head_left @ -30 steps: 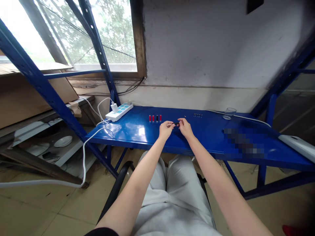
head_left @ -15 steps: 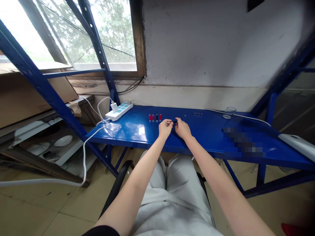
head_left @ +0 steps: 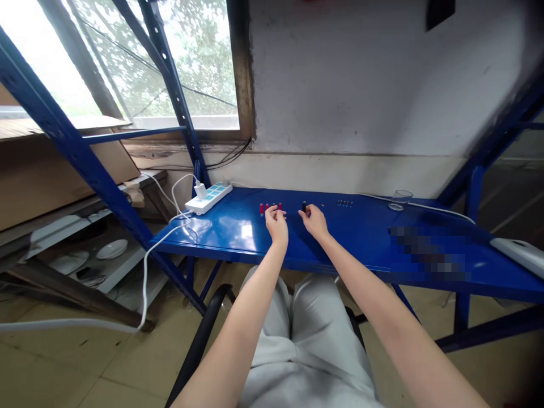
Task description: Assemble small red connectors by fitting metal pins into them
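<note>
My right hand (head_left: 315,222) pinches a small black tube (head_left: 304,205), which stands upright between thumb and fingers. To its left, my left hand (head_left: 277,228) is closed, its curled fingers up against a row of small tubes. Red tubes (head_left: 262,209) show at the row's left end, and another red tube (head_left: 280,207) rises just behind the fingers. The spot between them is mostly covered by my left hand, so what its fingertips hold is hidden.
The blue table (head_left: 229,226) carries a white power strip (head_left: 209,198) at left. Several tiny metal pieces (head_left: 344,203) lie in a row toward the back right, near a clear glass cup (head_left: 400,199). A blurred-out dark object (head_left: 429,252) lies at right, by a white device (head_left: 518,255).
My hands, close together at one black piece before, are now apart. My left hand has moved left to the tube row; my right hand has turned the black tube upright.
</note>
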A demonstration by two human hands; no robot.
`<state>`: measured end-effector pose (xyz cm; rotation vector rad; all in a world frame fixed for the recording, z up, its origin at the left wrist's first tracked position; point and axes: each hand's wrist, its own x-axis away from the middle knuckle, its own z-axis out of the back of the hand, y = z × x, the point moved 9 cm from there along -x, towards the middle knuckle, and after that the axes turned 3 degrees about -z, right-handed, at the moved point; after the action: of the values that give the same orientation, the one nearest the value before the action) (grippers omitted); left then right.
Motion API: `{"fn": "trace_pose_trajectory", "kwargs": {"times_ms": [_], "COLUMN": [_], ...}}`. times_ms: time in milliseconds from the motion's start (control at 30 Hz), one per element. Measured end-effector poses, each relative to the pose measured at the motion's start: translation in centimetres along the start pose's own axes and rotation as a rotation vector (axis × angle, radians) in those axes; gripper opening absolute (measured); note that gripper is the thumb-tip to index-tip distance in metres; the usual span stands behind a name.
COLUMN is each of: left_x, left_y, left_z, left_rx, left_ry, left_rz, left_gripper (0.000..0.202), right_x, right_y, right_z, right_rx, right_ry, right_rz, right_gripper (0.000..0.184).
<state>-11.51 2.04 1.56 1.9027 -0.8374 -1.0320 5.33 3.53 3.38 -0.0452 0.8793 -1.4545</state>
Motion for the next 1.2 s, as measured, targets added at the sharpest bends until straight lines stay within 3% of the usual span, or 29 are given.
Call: {"fn": "trace_pose_trajectory", "kwargs": {"times_ms": [167, 333, 467, 833, 1000, 1100, 1200], "left_x": [-0.5, -0.5, -0.6, -0.5, -0.4, -0.4, -0.3], "left_y": [-1.2, -1.2, -1.4, -1.9, -1.7, -1.9, -2.3], "left_z": [1.7, 2.1, 2.1, 2.2, 2.2, 1.6, 0.1], "left_rx": [0.044, 0.027, 0.023, 0.045, 0.029, 0.001, -0.075], "left_ry": [0.159, 0.200, 0.202, 0.225, 0.223, 0.164, 0.002], "left_rz": [0.093, 0.099, 0.105, 0.171, 0.167, 0.165, 0.159], "left_gripper": [0.016, 0.018, 0.018, 0.018, 0.019, 0.014, 0.010], "right_x": [-1.8, -2.4, -2.6, -2.9, -2.0, -0.9, 0.5], "right_y": [0.4, -0.9, -1.3, -1.2, -1.1, -0.4, 0.5], "right_z": [-3.8, -6.3, -7.2, -7.4, -6.3, -4.5, -2.4], "right_rx": [-0.132, -0.071, 0.023, 0.086, 0.095, 0.080, -0.035], "right_ry": [-0.150, -0.238, -0.270, -0.298, -0.322, -0.277, -0.220], "right_rz": [-0.093, -0.071, -0.069, -0.132, -0.096, -0.061, -0.034], "right_gripper": [0.013, 0.013, 0.016, 0.020, 0.032, 0.030, 0.027]}}
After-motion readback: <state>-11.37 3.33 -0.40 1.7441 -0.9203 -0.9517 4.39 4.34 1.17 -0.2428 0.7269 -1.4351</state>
